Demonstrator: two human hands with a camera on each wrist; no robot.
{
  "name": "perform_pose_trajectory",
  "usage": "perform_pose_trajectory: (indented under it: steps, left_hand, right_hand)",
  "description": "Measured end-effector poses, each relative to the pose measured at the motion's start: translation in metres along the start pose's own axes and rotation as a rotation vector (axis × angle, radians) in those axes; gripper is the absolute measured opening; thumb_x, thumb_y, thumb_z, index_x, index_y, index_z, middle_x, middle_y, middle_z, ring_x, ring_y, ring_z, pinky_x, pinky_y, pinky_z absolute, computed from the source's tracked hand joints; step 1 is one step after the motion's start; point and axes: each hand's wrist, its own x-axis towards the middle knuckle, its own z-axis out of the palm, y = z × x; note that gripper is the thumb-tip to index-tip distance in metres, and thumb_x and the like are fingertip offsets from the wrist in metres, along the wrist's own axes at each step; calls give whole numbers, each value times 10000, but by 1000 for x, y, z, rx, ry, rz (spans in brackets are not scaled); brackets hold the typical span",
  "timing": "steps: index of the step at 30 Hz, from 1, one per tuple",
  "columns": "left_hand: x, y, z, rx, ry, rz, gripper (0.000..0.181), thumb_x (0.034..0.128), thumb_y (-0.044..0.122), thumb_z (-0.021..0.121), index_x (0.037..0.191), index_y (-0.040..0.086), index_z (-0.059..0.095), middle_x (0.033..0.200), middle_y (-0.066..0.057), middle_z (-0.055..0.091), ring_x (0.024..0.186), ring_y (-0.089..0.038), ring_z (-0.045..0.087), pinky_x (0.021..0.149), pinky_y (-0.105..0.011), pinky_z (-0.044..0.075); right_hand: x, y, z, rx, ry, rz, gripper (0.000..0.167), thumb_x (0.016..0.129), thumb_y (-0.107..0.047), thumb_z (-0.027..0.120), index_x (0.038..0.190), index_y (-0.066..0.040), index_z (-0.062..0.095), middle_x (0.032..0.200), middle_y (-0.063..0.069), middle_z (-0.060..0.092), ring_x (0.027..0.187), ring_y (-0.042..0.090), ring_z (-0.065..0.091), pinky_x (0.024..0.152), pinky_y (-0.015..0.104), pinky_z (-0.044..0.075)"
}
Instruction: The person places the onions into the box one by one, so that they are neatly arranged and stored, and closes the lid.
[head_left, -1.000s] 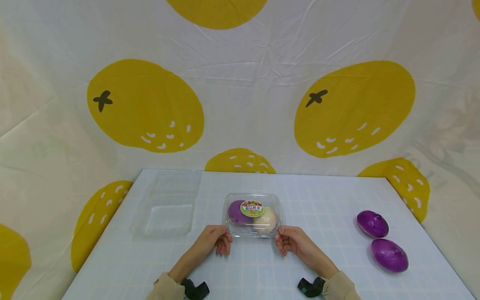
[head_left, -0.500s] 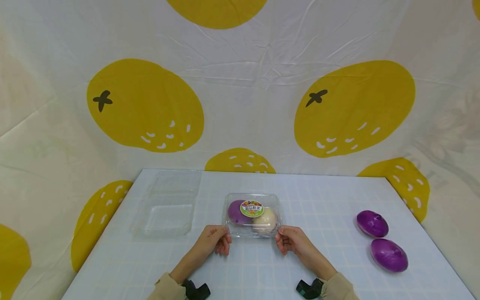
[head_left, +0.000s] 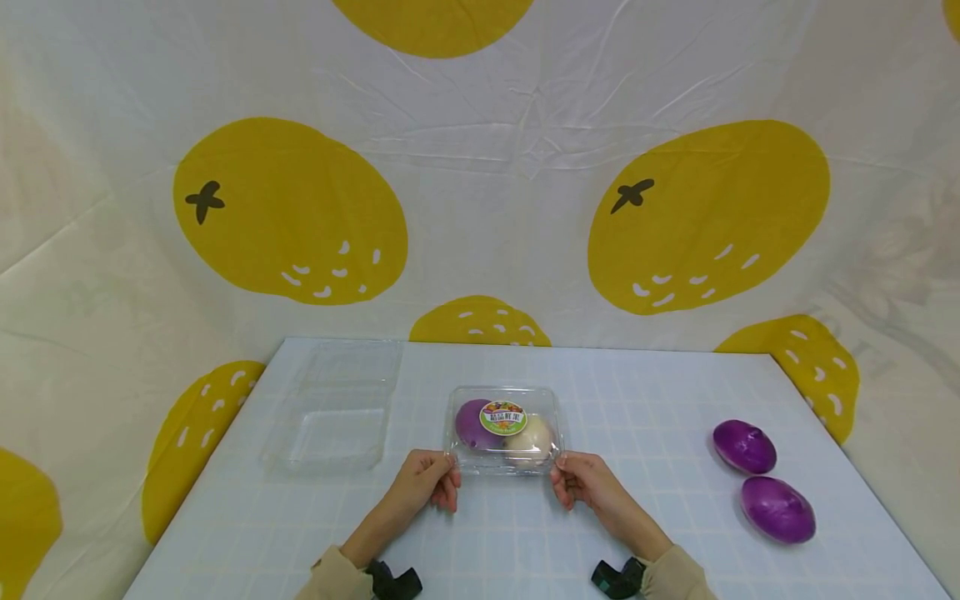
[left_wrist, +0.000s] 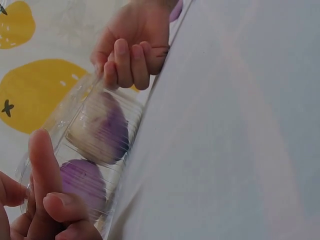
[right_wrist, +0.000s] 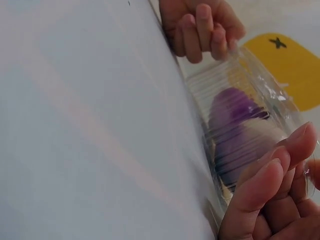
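In the head view a clear plastic clamshell box (head_left: 467,461), lid down, sits at the middle of the table. An oval fruit-print label (head_left: 503,418) is stuck on its lid. Inside lie a purple rounded piece (head_left: 472,427) and a cream-coloured one (head_left: 531,440), which in the wrist views also shows purple. My left hand (head_left: 426,481) pinches the rim at the near left corner between thumb and fingers. At the near right corner my right hand (head_left: 588,485) pinches the rim likewise. Both wrist views show the rim between thumb and finger, the other fingers loosely bent.
An open, clear plastic clamshell box (head_left: 337,437) lies at the table's left, its lid folded back. To the right rest two glossy purple egg-shaped pieces, a farther one (head_left: 744,447) and a nearer one (head_left: 778,509). A fruit-print cloth (head_left: 495,208) hangs behind the table (head_left: 637,400).
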Motion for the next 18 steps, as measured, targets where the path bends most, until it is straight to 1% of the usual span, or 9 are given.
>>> perform_pose_trajectory:
  steps: [5, 11, 14, 18]
  left_hand:
    - [0, -2, 0, 1, 1, 8, 458, 1040, 172, 472, 818, -217, 569, 563, -8, 654, 466, -78, 565, 443, -165, 411]
    - [1, -4, 0, -12, -15, 29, 450, 1043, 159, 460, 828, -223, 562, 591, -18, 666, 485, -89, 549, 448, -167, 403]
    - [2, -3, 0, -12, -17, 37, 442, 1044, 152, 454, 827, -217, 566, 605, -67, 673, 488, -98, 544, 446, -171, 417]
    - [3, -1, 1, 5, -1, 42, 426, 1044, 138, 448, 812, -195, 579, 616, -164, 666, 474, -116, 535, 429, -183, 435]
  right_hand:
    - [-1, 0, 0, 5, -15, -7, 270, 1032, -138, 404, 846, -49, 579, 700, 19, 578, 626, 110, 525, 588, 235, 491]
    - [0, 0, -1, 23, -20, 0, 272, 1036, -184, 429, 854, -61, 589, 704, 17, 586, 624, 117, 527, 591, 240, 496]
    - [1, 0, -2, 26, -13, 12, 285, 1041, -204, 428, 853, -66, 591, 699, 21, 588, 620, 124, 528, 588, 244, 498]
    - [3, 1, -3, 36, 0, 31, 304, 1049, -228, 426, 856, -65, 593, 695, 34, 592, 611, 134, 534, 576, 252, 507]
